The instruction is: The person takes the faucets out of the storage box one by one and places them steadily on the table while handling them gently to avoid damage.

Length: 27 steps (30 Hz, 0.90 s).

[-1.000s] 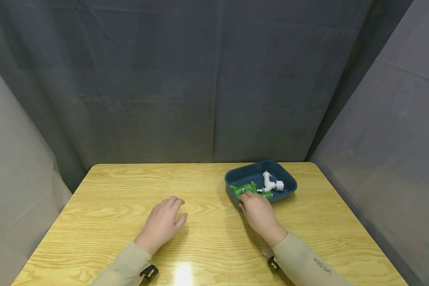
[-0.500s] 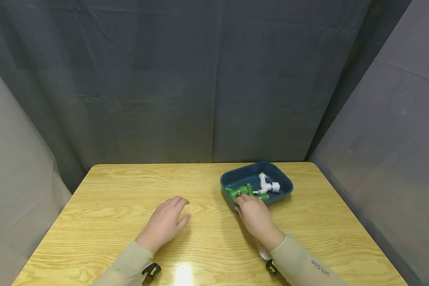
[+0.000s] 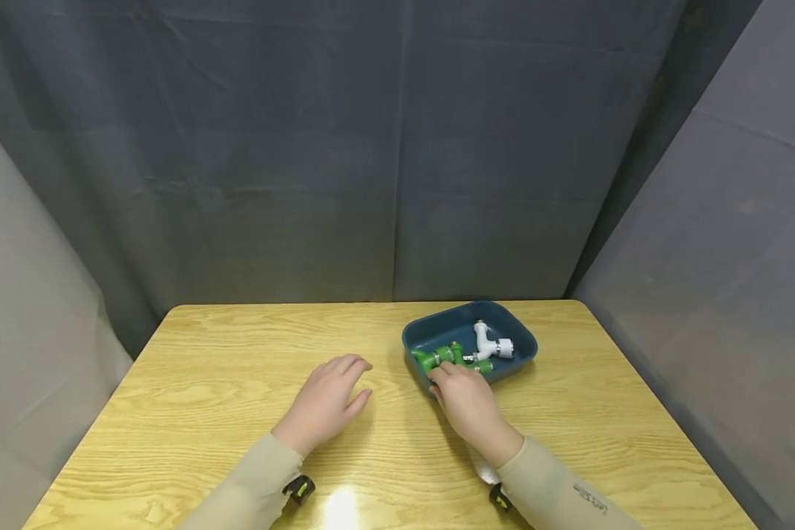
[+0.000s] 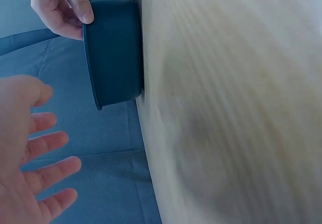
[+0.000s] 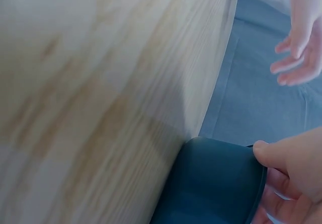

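A dark blue plastic tray (image 3: 437, 322) stands on the wooden table, right of centre. Inside lie a white tap (image 3: 486, 344) with a ribbed knob and a green tap-like fitting (image 3: 439, 356), partly hidden by fingers. My right hand (image 3: 467, 405) pinches the tray's near rim; in the right wrist view the thumb (image 5: 269, 153) presses outside the wall while the fingers curl over the inside. Left of the tray, my left hand (image 3: 324, 401) hovers above the table with its fingers spread, holding nothing. The left wrist view shows that hand (image 4: 25, 153) apart from the tray (image 4: 114, 48).
The light wooden table (image 3: 238, 368) stretches left and in front of the tray. A dark grey curtain (image 3: 271, 184) hangs behind its far edge, and pale cloth walls (image 3: 715, 258) flank it. Each wrist carries a small black camera (image 3: 299, 489).
The tray, with the taps in it, has slid a little left and nearer along with my right hand. My left hand has moved rightward, toward the tray.
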### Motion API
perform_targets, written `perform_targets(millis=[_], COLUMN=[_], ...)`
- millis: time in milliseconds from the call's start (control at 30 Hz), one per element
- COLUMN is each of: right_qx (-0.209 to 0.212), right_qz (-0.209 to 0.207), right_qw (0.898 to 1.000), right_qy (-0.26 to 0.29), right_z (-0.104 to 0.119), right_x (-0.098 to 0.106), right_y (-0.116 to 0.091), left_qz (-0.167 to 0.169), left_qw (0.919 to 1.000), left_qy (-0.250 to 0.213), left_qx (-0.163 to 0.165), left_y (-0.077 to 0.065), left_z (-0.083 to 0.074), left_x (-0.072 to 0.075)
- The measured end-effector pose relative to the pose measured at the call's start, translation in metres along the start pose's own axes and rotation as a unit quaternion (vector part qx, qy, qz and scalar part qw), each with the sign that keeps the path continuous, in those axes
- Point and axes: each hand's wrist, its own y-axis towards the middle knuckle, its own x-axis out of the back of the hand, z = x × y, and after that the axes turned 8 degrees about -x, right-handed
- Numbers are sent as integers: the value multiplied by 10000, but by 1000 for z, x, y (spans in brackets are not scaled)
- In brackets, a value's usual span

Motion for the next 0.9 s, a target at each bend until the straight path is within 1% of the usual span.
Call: perform_targets(millis=[133,300,500,667,900], right_qx=[36,96,114,133,194], right_qz=[10,79,109,126,139], right_qw=[10000,9999,9998,9998,9997], right_qy=[33,118,86,27,80], right_z=[2,5,8,10,13], right_x=[-1,-1,-1,-1,-2], right_y=[1,1,1,0,-2], left_qz=[76,-69,-83,124,231], left_qw=[9999,9993,9984,9985,9960], left_qy=[44,89,135,45,95], left_qx=[-129,-369,-544,-530,-854], left_y=[14,26,33,38,42], left_z=[-2,-2,-3,-6,-5], left_x=[-1,-8,-17,-21,-32])
